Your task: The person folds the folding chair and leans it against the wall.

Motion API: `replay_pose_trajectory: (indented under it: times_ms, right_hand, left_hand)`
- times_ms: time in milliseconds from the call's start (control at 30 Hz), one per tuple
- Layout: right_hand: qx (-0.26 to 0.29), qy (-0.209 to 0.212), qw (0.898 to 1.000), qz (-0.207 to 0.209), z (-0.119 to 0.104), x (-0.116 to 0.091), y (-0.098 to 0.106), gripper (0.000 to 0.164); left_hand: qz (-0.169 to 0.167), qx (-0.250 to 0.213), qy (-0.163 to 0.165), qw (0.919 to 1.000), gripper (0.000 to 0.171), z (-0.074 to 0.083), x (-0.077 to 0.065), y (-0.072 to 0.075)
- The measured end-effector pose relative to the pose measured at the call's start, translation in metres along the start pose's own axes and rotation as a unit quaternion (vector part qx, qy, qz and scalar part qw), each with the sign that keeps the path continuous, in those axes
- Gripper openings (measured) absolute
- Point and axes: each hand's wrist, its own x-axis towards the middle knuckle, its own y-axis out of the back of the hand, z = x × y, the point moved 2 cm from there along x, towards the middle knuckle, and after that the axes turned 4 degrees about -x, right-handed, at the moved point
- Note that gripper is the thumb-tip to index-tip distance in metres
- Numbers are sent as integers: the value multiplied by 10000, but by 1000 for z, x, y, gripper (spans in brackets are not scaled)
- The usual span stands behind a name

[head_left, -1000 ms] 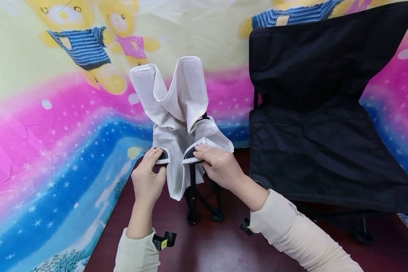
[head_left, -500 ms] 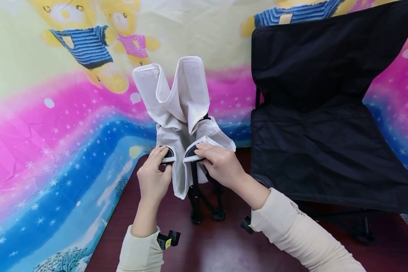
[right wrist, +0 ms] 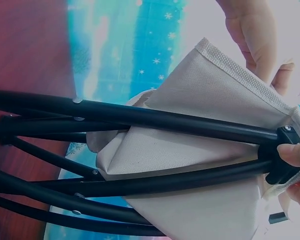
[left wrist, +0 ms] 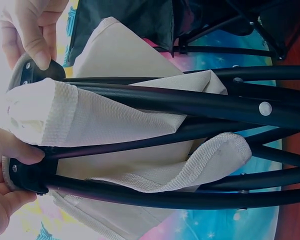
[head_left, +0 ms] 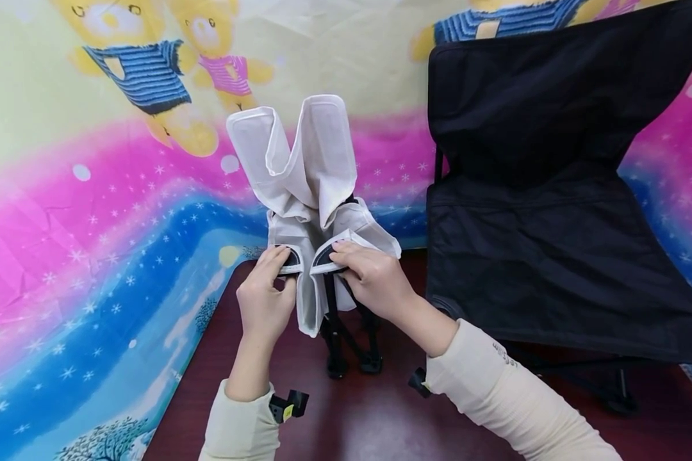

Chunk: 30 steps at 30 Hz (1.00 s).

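Observation:
A partly folded camping chair with off-white fabric stands upright on its black tube legs. Its backrest is creased into a V, and the seat cloth sags between the front corners. My left hand pinches the left front corner, thumb beneath and fingers over the black patch. On the right front corner, my right hand holds the matching patch the same way. The two corners are close together. In the left wrist view, the thumb presses a black plastic corner cap; the right wrist view shows another cap under the right thumb.
A larger black folding chair stands unfolded at the right, near my right forearm. Both chairs are on a dark red tabletop. A printed backdrop with bears and snowflakes rises close behind.
My left hand has shifted right with its corner, so the gap between the two front corners is narrower. My right hand has barely moved. Both grips stay the same.

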Motion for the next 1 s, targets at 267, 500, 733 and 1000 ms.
replay_pose_trajectory:
  times_ms: [267,500,733,1000]
  right_hand:
    - [22,-109,9999,-28,0,1,0,25]
    - [72,-91,9999,-18,1,2,-1,25]
    - [114,-124,9998,-92,0,4,0,25]
    - [137,-98,9998,-143,1,5,0,25]
  left_hand:
    - [43,-64,-14,10000,34,2,1,-1]
    - [-5,-2,-68,10000,34,5,3,-2]
    - [14,-71,-51,10000,35,8,2,-4]
    - [30,-111,-99,9999,35,8,2,-5]
